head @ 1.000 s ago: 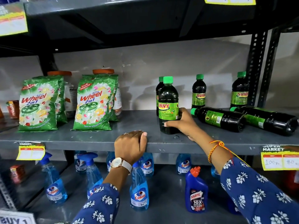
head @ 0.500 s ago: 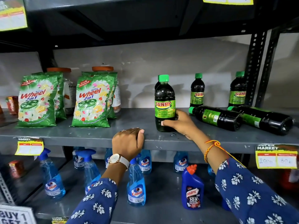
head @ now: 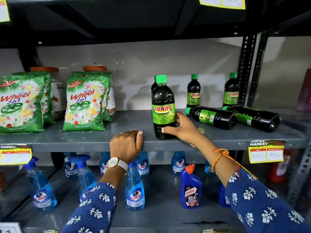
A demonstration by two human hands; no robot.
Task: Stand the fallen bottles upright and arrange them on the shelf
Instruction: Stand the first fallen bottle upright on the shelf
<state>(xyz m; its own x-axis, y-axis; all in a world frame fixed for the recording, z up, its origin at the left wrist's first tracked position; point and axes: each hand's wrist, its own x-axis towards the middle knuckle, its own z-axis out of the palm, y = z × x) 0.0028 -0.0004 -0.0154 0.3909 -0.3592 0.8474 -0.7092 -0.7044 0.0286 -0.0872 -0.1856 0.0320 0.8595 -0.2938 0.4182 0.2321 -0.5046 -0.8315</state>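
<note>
A dark Sunny bottle (head: 162,105) with a green cap stands upright near the front of the grey shelf (head: 84,140). My right hand (head: 181,127) wraps its lower right side. Another upright bottle (head: 154,84) is mostly hidden right behind it. Two more stand upright at the back: one (head: 193,93) in the middle, one (head: 231,93) by the upright post. Two bottles lie on their sides to the right, caps pointing left: the nearer one (head: 212,117) and the right one (head: 254,118). My left hand (head: 125,145) grips the shelf's front edge.
Green Wheel detergent packs (head: 85,101) and orange-lidded jars (head: 95,68) fill the shelf's left part. The lower shelf holds several blue Colin sprays (head: 134,190) and a Harpic bottle (head: 191,190). Yellow price tags (head: 265,153) hang on the shelf edge. A perforated post (head: 246,69) stands at the right.
My right hand has turned the front bottle so its label faces forward, and stays on it. The left hand has kept its grip on the shelf edge.
</note>
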